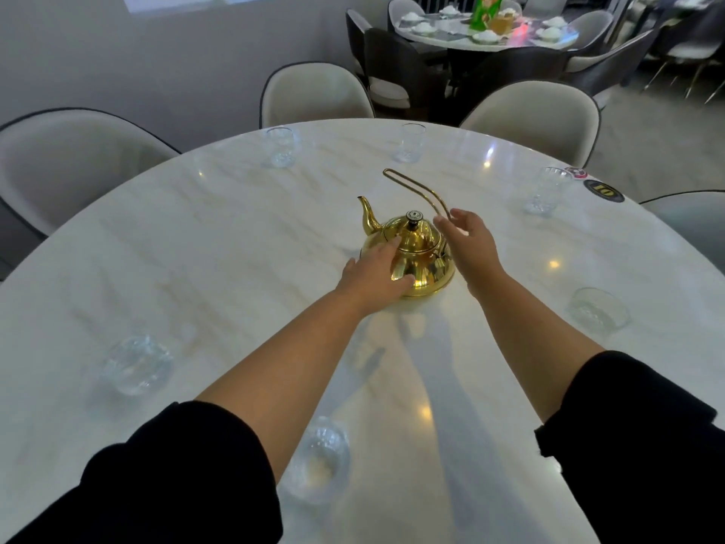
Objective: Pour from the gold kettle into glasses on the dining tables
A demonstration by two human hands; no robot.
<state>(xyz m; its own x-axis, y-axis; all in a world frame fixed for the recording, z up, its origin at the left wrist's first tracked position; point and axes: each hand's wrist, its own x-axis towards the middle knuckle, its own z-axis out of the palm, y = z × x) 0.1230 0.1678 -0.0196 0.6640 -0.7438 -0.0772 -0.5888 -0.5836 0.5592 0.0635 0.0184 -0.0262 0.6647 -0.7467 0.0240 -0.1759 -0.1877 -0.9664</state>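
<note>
Both arms reach out over the round marble worktop, black sleeves pushed back to the elbows. The gold kettle stands upright near the worktop's middle, spout pointing left and away, lid knob on top.

Left hand lies flat against the kettle's near-left side: grip spread, fingers straight along the shoulder, thumb low against the belly, nothing curled round.

Right hand hovers at the kettle's right, wrist raised, palm turned left. Its grip is loose and spread, thumb and forefinger either side of the wire handle's lower end; whether they touch the wire, I cannot tell. The handle itself leans back, away from the person.

Glasses ring the worktop's edge, well apart from the kettle, and the nearest glass sits between the forearms. Pale chairs stand round the far side.
</note>
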